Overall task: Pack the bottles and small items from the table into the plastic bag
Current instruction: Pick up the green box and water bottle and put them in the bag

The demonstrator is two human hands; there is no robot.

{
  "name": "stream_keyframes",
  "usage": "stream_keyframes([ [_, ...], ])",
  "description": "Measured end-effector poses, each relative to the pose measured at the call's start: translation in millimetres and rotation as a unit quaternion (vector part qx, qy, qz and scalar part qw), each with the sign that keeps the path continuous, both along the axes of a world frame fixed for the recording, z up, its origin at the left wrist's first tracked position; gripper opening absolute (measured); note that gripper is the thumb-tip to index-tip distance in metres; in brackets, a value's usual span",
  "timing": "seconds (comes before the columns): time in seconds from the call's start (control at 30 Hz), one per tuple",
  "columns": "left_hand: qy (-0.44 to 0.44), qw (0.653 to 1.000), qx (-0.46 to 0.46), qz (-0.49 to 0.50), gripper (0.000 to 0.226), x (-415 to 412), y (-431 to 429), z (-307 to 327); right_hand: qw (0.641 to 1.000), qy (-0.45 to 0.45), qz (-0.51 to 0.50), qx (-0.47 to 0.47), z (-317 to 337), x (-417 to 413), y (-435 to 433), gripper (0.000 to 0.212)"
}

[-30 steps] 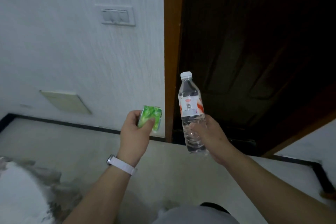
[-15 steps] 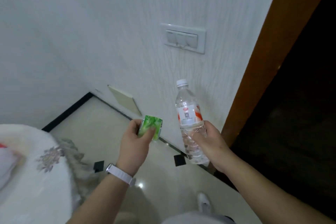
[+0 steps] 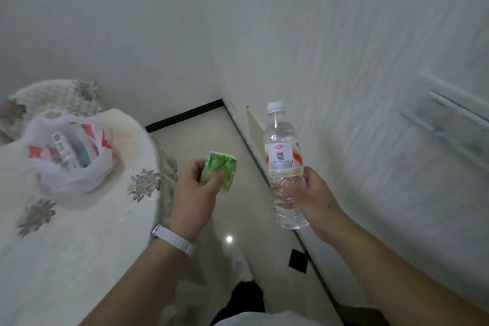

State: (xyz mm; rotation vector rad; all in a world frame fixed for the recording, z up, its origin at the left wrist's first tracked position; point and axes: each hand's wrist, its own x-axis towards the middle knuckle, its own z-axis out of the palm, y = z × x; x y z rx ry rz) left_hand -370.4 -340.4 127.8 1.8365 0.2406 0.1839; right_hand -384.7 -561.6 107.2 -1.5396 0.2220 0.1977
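Note:
My left hand (image 3: 191, 198) grips a small green packet (image 3: 221, 171) over the floor, just right of the table's edge. My right hand (image 3: 313, 197) holds a clear water bottle (image 3: 283, 164) upright by its lower half; it has a white cap and a red-and-white label. A translucent white plastic bag (image 3: 71, 169) lies open on the round table (image 3: 79, 246) at the left. Inside the bag I see a bottle and some red and blue items, blurred.
The table wears a white cloth with grey flower prints. A white wall (image 3: 370, 87) runs close on the right with a switch plate (image 3: 449, 119). Pale tiled floor (image 3: 211, 140) lies between table and wall. My shoe (image 3: 242, 264) shows below.
My view has swung left, away from the dark door, so the table and the bag are now in sight. Both hands keep the same hold on the packet and the bottle.

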Motion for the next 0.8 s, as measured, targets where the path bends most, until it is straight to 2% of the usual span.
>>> stream_keyframes([
  [0.07, 0.0, 0.999, -0.007, 0.031, 0.012, 25, 20, -9, 1.0, 0.003, 0.025, -0.008, -4, 35, 19, 0.038],
  [0.17, 0.013, 0.998, -0.028, 0.06, 0.011, 66, 53, -23, 0.999, 0.003, 0.048, -0.025, -7, 90, 51, 0.022],
  [0.3, 0.017, 0.994, -0.043, 0.099, 0.013, 128, 104, -36, 0.995, 0.005, 0.081, -0.059, 0, 165, 98, 0.019],
  [0.47, 0.013, 0.989, -0.048, 0.141, 0.012, 192, 174, -32, 0.991, 0.002, 0.114, -0.066, 8, 250, 167, 0.023],
  [0.6, 0.005, 0.98, -0.054, 0.191, 0.011, 220, 224, -28, 0.984, 0.001, 0.166, -0.062, 7, 295, 219, 0.038],
  [0.73, 0.015, 0.967, -0.068, 0.243, 0.012, 231, 262, -36, 0.968, -0.003, 0.236, -0.087, 2, 335, 264, 0.033],
  [0.8, 0.024, 0.955, -0.081, 0.285, 0.011, 236, 276, -40, 0.962, -0.002, 0.261, -0.084, -2, 357, 285, 0.037],
])
